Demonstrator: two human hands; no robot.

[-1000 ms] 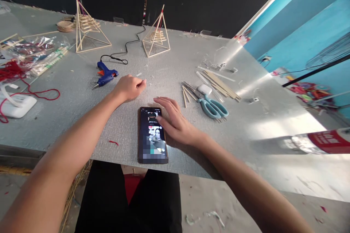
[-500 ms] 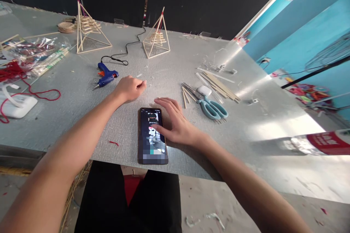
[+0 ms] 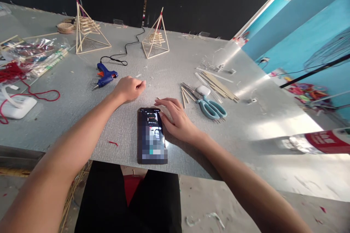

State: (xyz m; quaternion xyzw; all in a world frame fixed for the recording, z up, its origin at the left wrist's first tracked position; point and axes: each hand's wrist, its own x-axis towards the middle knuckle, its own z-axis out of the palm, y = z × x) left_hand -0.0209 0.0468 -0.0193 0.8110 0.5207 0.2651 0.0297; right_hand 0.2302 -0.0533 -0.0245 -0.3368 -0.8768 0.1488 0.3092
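A dark phone (image 3: 151, 136) lies face up near the table's front edge, its screen lit. My right hand (image 3: 176, 120) rests flat beside the phone's right edge, fingers apart, thumb at the screen's border. My left hand (image 3: 129, 88) lies on the grey table (image 3: 82, 105) farther back, loosely curled with fingertips pinched; I cannot tell whether anything small is between them. A blue glue gun (image 3: 105, 75) sits just left of that hand.
Teal scissors (image 3: 210, 108) and thin wooden sticks (image 3: 218, 85) lie right of my hands. Two stick pyramids (image 3: 89, 31) (image 3: 155, 38) stand at the back. Red string (image 3: 32, 93), a white object (image 3: 15, 105) and plastic bags are at left; a bottle (image 3: 319, 142) lies at right.
My right hand's thumb slid off the phone screen to its right edge. The picture on the screen changed. My left hand stayed put.
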